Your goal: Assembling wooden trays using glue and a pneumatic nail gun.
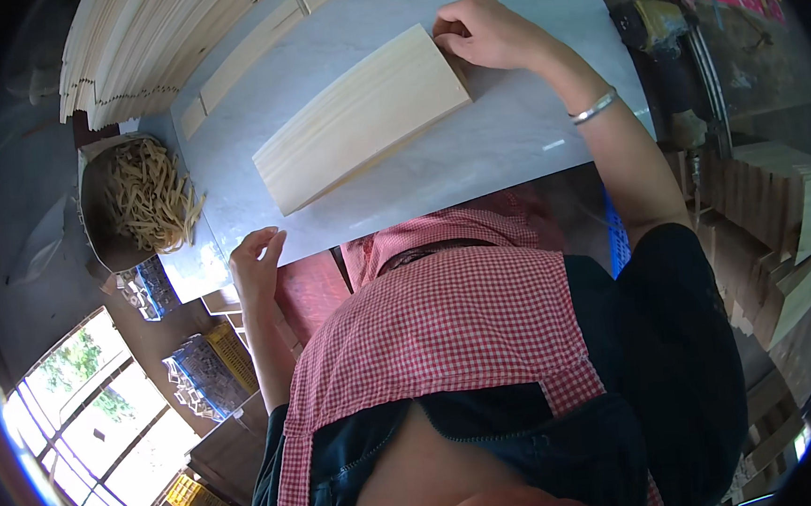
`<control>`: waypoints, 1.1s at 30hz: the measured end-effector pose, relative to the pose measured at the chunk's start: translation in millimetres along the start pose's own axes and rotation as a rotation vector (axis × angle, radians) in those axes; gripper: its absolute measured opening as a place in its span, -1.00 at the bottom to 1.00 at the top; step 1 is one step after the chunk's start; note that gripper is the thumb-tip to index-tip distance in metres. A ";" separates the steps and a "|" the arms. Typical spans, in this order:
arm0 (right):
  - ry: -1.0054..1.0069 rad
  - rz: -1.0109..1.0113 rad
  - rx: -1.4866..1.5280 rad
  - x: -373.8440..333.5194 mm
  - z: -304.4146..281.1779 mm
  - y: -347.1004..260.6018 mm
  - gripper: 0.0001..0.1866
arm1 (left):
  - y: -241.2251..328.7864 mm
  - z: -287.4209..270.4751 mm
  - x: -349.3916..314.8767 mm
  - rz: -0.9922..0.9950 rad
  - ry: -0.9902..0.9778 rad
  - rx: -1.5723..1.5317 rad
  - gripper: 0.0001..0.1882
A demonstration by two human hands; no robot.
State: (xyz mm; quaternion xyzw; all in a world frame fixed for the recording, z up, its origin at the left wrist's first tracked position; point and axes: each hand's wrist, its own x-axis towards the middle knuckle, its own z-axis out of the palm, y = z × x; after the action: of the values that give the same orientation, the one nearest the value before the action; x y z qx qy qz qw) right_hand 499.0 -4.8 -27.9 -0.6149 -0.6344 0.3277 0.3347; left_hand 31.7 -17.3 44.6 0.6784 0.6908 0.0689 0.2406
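A pale wooden board [358, 115] lies slantwise on the light grey tabletop [511, 142], its near long edge raised and casting a shadow. Beside its far right end is my right hand [489, 36], closed, with thumb and fingertips bent together at the board's edge. Whatever may be in that pinch is hidden. My left hand [256, 262] is at the table's near left edge, short of the board's near end. Its thumb and fingertips come together, and anything between them is too small to make out.
Thin wooden boards [151, 45] are stacked at the far left, near narrow wood strips [255, 52] lying end to end. A dark bin [102, 218] of curled strips [149, 191] adjoins the table's left edge. More wood pieces [750, 201] are stacked at right.
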 end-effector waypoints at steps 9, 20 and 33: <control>0.105 0.023 -0.154 -0.9 13.8 -1.3 -0.91 | 114.2 25.4 23.9 0.756 0.155 -0.003 -0.64; 0.336 -0.190 -0.279 -91.0 31.9 -46.2 -0.87 | 197.4 113.5 58.5 1.027 0.101 0.137 -0.39; 0.176 -0.160 -0.342 -83.0 21.5 -56.8 -0.92 | 196.0 122.6 63.7 1.105 0.132 -0.129 -0.49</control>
State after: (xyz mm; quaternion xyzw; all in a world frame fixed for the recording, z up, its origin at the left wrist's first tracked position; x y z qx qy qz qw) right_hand 451.0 -89.5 5.2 -0.6365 -0.6960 0.1325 0.3047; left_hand 263.4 29.9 4.7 0.9177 0.2403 0.2692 0.1660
